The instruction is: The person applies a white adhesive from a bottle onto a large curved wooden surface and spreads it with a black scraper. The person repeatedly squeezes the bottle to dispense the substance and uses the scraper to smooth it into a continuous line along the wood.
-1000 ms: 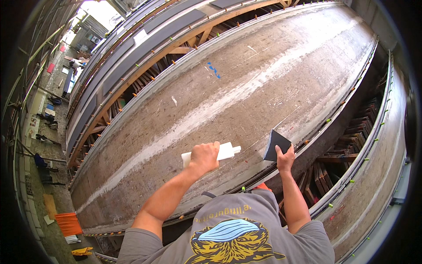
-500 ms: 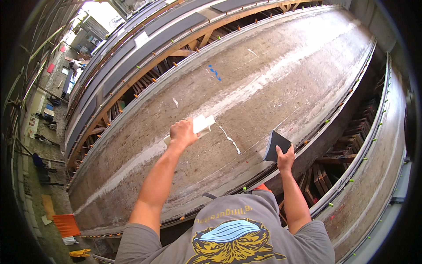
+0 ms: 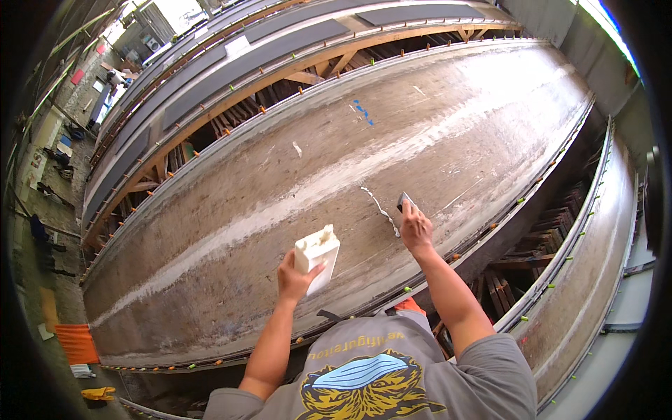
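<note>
My left hand (image 3: 295, 277) is wrapped round a white rectangular tub (image 3: 320, 255). The tub is held upright above the brownish curved panel (image 3: 245, 276), its rim smeared with white paste. In my right hand (image 3: 418, 227) is a dark flat spreader (image 3: 403, 200), seen nearly edge-on just above or on the panel; I cannot tell whether it touches. A thin wavy bead of white paste (image 3: 381, 208) runs down the panel just left of that hand. From lower left to upper right, a broad whitish streak (image 3: 273, 203) crosses the panel.
Small coloured clips line the panel's edge (image 3: 420, 287). A similar panel (image 3: 560, 336) lies to the right, with stacked wood between. Beyond the far edge runs a wooden frame (image 3: 294, 77) topped with dark grey sheets (image 3: 290, 45). An orange cloth (image 3: 74, 343) hangs lower left.
My left hand has drawn the tub back toward me and turned it upright. The spreader, held flat before, is now edge-on and has moved up and left beside the paste bead.
</note>
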### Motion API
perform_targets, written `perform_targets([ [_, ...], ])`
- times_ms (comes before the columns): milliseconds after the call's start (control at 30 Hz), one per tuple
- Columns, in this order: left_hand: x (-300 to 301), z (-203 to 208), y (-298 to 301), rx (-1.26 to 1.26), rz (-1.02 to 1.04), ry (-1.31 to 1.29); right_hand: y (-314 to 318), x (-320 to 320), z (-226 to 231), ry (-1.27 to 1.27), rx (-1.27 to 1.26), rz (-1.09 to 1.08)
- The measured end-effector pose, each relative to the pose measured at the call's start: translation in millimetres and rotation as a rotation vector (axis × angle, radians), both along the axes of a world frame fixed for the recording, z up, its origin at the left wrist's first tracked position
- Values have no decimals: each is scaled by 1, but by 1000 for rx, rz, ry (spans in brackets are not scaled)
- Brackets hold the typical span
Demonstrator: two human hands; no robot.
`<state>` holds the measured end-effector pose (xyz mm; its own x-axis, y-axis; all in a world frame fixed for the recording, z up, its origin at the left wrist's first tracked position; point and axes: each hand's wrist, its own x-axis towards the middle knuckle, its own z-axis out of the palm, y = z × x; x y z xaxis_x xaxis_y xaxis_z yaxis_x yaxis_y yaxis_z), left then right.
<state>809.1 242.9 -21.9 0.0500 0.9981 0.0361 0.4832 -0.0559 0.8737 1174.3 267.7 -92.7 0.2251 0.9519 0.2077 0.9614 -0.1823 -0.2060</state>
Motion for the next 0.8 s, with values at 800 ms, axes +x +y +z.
perform_targets([
  [800, -194, 25, -89, 44, 119, -161, -15, -16, -36, 502, -146, -273],
])
